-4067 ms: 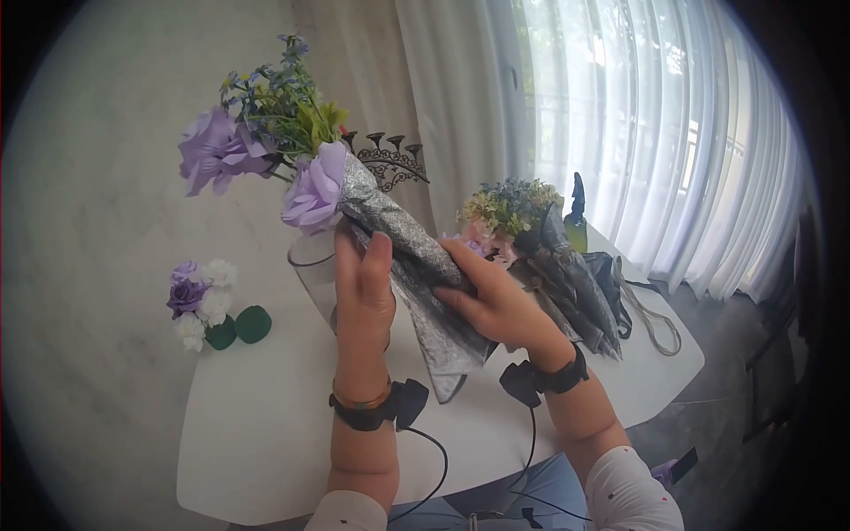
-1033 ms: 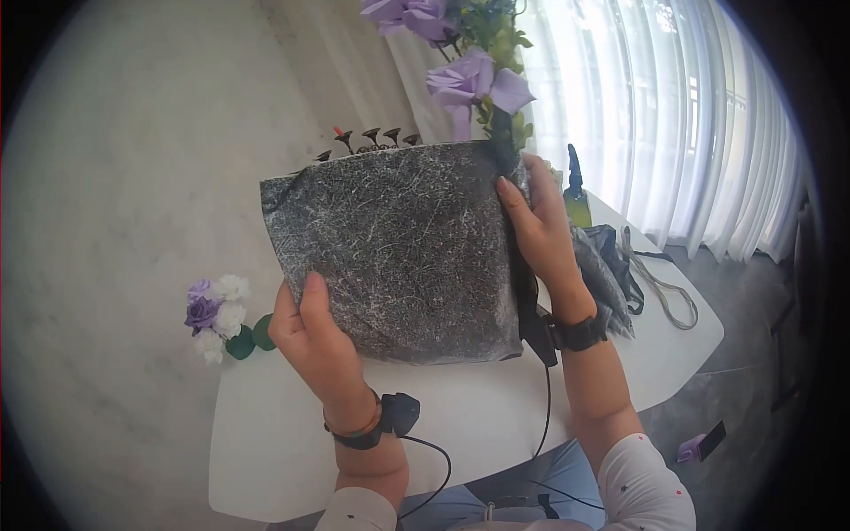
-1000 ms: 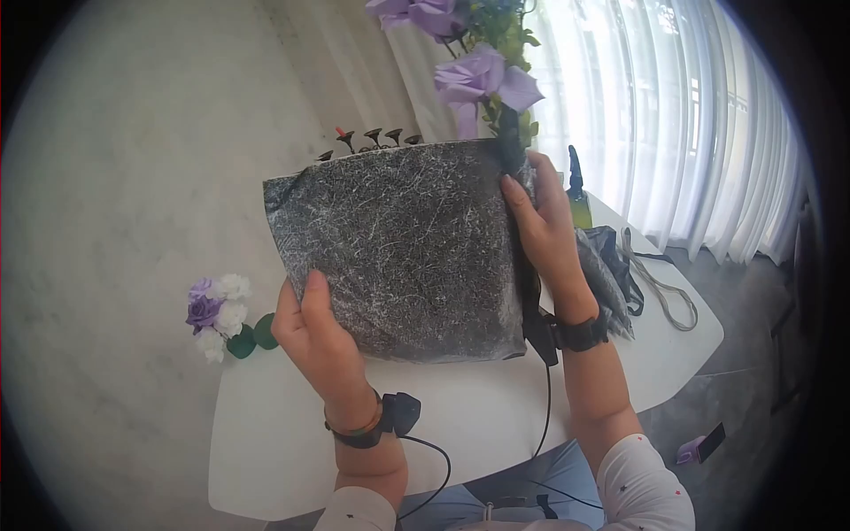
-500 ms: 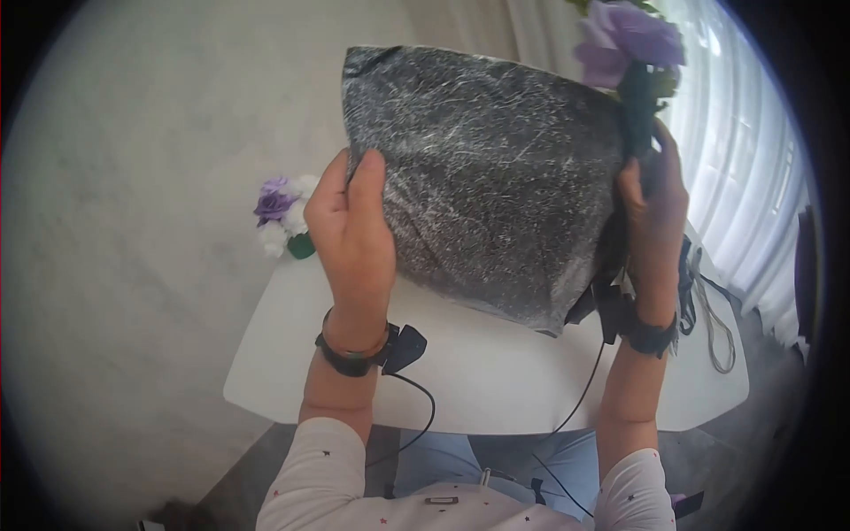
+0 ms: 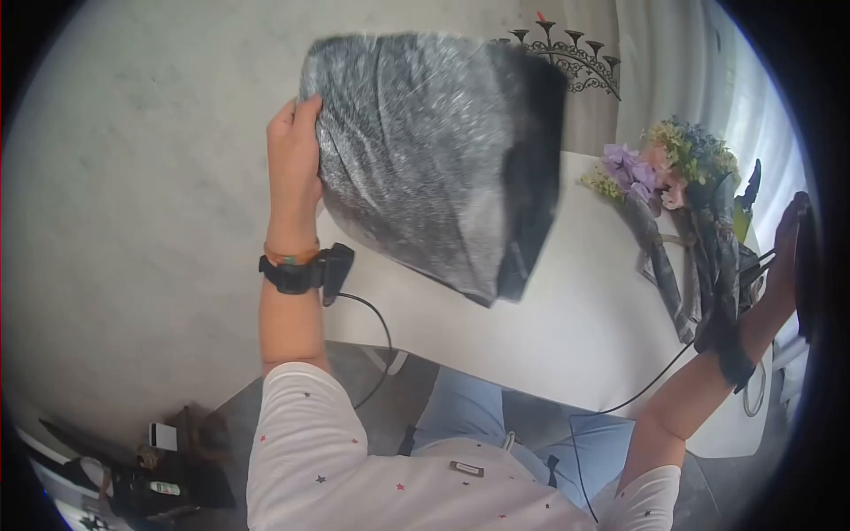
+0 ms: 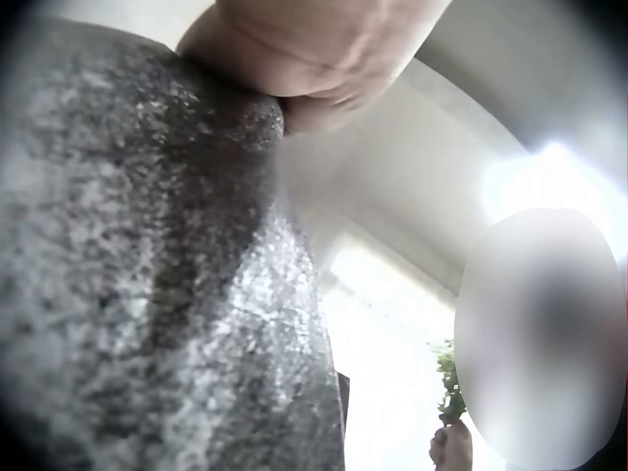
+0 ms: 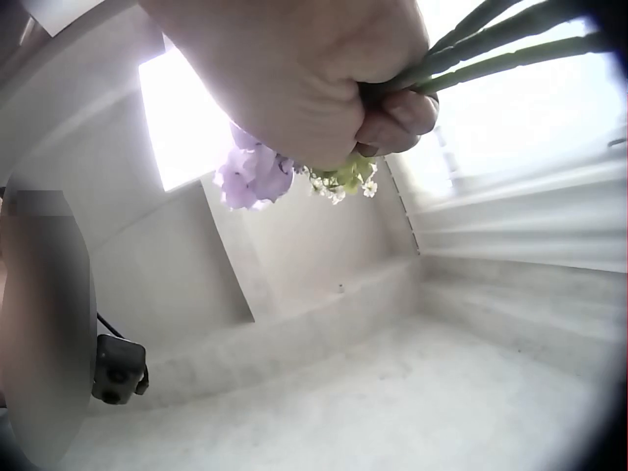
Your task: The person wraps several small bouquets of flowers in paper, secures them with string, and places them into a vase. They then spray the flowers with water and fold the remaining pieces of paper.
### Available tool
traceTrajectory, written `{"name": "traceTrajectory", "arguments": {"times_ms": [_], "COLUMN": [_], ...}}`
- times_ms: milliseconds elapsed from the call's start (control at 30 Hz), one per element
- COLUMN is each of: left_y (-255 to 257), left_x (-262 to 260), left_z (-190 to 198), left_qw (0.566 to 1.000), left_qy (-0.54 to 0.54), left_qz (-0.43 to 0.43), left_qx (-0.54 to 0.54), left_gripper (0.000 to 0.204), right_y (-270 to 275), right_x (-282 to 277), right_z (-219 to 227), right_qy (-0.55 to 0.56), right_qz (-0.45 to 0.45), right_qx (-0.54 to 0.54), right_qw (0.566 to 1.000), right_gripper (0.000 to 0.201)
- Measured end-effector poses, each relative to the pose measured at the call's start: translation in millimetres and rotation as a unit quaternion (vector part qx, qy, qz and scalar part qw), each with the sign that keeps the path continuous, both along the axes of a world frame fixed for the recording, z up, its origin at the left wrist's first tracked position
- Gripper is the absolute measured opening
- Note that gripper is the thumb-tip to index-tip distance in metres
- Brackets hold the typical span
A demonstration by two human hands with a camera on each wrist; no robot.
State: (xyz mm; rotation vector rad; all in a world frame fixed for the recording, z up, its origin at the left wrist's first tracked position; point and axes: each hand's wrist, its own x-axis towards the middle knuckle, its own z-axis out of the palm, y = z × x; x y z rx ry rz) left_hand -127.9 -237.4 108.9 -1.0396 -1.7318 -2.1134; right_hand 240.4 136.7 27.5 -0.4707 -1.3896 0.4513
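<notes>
In the head view my left hand (image 5: 292, 159) pinches the left edge of a crinkled silver-black sheet of wrapping paper (image 5: 416, 150), raised above the table. Its dark folded right side hangs free. The left wrist view has this paper (image 6: 147, 275) up close under the hand. Far to the right, at the rim of the head view, is my right hand (image 5: 786, 252). The right wrist view shows that hand curled round green flower stems (image 7: 491, 47). Beyond the fist, a lilac bloom (image 7: 253, 179) and small white-green blossoms (image 7: 343, 182) stick out.
On the white table (image 5: 398, 292), bouquets of lilac, pink and yellow-green flowers (image 5: 637, 173) lie at the right, their stems wrapped in grey paper (image 5: 655, 257). A dark candelabra (image 5: 580, 66) stands behind the table. A pale curtain (image 5: 655, 62) hangs at the back right.
The paper, rolled round the flowers at first, was then spread between both hands. Now my right hand has carried the flowers off to the right; only my left hand holds the paper.
</notes>
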Motion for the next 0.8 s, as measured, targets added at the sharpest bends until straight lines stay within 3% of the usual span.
{"name": "traceTrajectory", "arguments": {"times_ms": [67,133,367,400,467,500,533,600,633,667,733,800], "left_y": [-20.8,-48.8,-125.6,-132.4,-141.0,-144.3,-146.9,-161.1,-163.2,-160.6,-154.8,-149.1], "left_x": [-29.5,-70.1,-185.1,-200.6,-213.9,-216.2,-221.2,-254.6,-264.5,-258.2,-242.3,-235.8], "left_z": [-17.3,-35.3,-124.7,-142.0,-163.2,-171.3,-178.9,-205.2,-212.5,-207.2,-198.5,-199.3], "left_qw": [0.999,0.980,0.928,0.918,0.905,0.877,0.844,0.835,0.821,0.822,0.800,0.708], "left_qy": [-0.030,-0.104,-0.228,-0.196,-0.161,-0.137,-0.112,-0.060,-0.010,-0.009,-0.067,0.002], "left_qz": [0.016,0.061,0.062,0.094,0.127,0.165,0.202,0.233,0.262,0.261,0.285,0.448], "left_qx": [-0.035,-0.156,-0.288,-0.332,-0.373,-0.430,-0.485,-0.496,-0.508,-0.506,-0.524,-0.546], "left_gripper": [0.025,0.027,0.035,0.039,0.045,0.049,0.054,0.056,0.057,0.057,0.060,0.054], "right_y": [-7.0,-19.8,-58.1,-49.7,-43.5,-59.8,-54.4,-47.4,-63.6,-68.8,-72.9,-73.3], "right_x": [2.4,-2.4,-14.4,-10.1,-5.8,-22.8,-19.4,-10.4,-28.7,-33.8,-35.8,-34.1], "right_z": [-5.0,-0.4,34.4,35.6,42.1,42.1,41.1,44.0,42.5,38.9,30.3,24.4], "right_qy": [0.019,0.037,0.076,0.073,-0.100,0.034,0.037,-0.121,0.009,0.011,0.086,0.017], "right_qz": [0.020,0.039,0.088,0.088,-0.054,0.050,0.050,0.013,-0.007,-0.008,0.172,0.181], "right_qx": [0.012,0.025,0.090,0.092,0.057,0.028,0.031,-0.103,-0.047,-0.045,-0.126,-0.120], "right_qw": [1.000,0.998,0.989,0.989,0.992,0.998,0.998,0.987,0.999,0.999,0.973,0.976], "right_gripper": [0.021,0.021,0.022,0.022,0.022,0.028,0.028,0.020,0.017,0.017,0.023,0.023]}}
